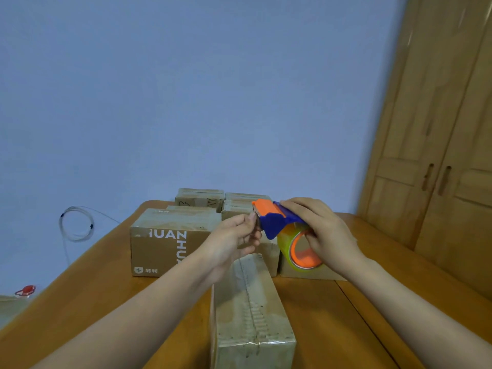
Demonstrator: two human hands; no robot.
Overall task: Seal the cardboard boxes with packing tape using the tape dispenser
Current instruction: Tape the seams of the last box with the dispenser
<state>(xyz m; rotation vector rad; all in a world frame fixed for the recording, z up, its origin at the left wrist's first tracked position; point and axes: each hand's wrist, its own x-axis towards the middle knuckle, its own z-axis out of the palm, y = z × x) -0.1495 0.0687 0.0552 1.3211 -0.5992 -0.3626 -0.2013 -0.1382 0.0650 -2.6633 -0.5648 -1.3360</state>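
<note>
Holding: the right hand (323, 233) grips the blue and orange plastic tape dispenser (277, 221), fingers curled over its handle and its roll of clear tape (300, 251).
Pinching: the left hand (234, 238) pinches something at the orange front end of the dispenser, I think the loose tape end.
Place: the dispenser is up in the air, above the far end of the long brown cardboard box (250, 310) that lies on the wooden tabletop (346, 315) near the person.
More boxes: a brown box with white letters (159, 243) and smaller cardboard boxes (199, 199) sit behind it.
Could go wrong: the thin tape may slip from the fingers and stick back on the roll. It may also twist and stick to itself.
Hard to see: the clear tape end itself does not show. The near end of the long box is cut off.
</note>
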